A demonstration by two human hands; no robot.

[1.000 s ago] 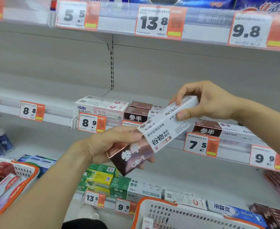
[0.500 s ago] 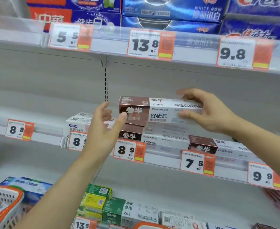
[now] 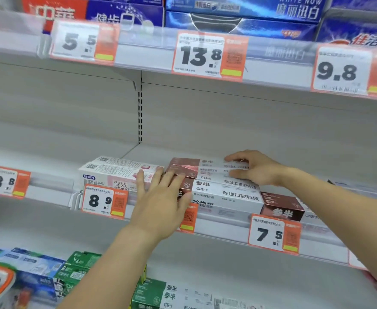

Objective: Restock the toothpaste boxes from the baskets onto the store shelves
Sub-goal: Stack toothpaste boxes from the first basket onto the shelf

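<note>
Toothpaste box on shelf stack, under right hand.

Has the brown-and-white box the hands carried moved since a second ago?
Yes. The brown-and-white box has gone from mid-air in front of the shelf onto the same-brand stack, behind the 7.5 price tag.

grey shelf, brown-white boxes, pink-white boxes

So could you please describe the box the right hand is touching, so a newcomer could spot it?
Find the middle shelf, right of the 8.9 price tag. There the brown-and-white box lies at the back, under the right hand. Its neighbour is pink and white.
</note>
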